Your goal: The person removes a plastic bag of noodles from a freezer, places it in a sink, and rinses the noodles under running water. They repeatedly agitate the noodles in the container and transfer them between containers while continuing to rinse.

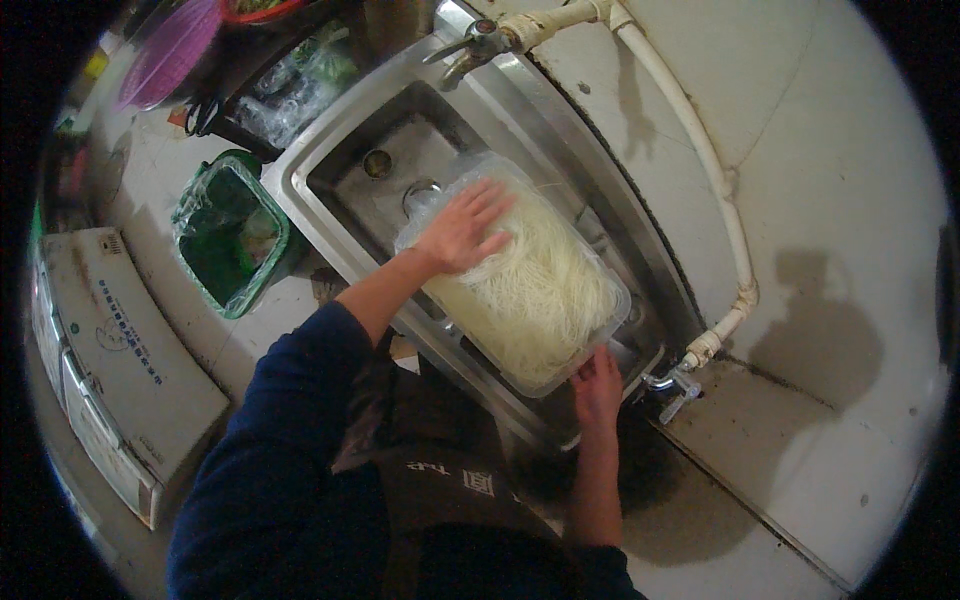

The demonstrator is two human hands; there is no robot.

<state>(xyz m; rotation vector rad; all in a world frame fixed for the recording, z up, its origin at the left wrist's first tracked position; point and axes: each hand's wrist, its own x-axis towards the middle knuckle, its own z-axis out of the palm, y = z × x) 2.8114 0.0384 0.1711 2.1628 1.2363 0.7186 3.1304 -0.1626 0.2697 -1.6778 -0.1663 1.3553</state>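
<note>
A clear plastic container (525, 386) full of thin pale noodles (547, 277) is over the stainless steel sink (330, 214). Yellowish liquid shows along the container's near side. My left hand (469, 229) lies flat on the noodles towards the far left end, thumb spread from the fingers. At the opposite end, my right hand (598, 382) grips the container's near corner, its fingertips partly hidden by the wall. What supports the container's underside cannot be seen.
A metal tap (472, 52) overhangs the sink's far corner. Another tap (675, 386) hangs from a pale wall pipe (720, 180) at the right. Left of the sink stands a lined green bin (281, 225); cardboard boxes (135, 352) lie farther left.
</note>
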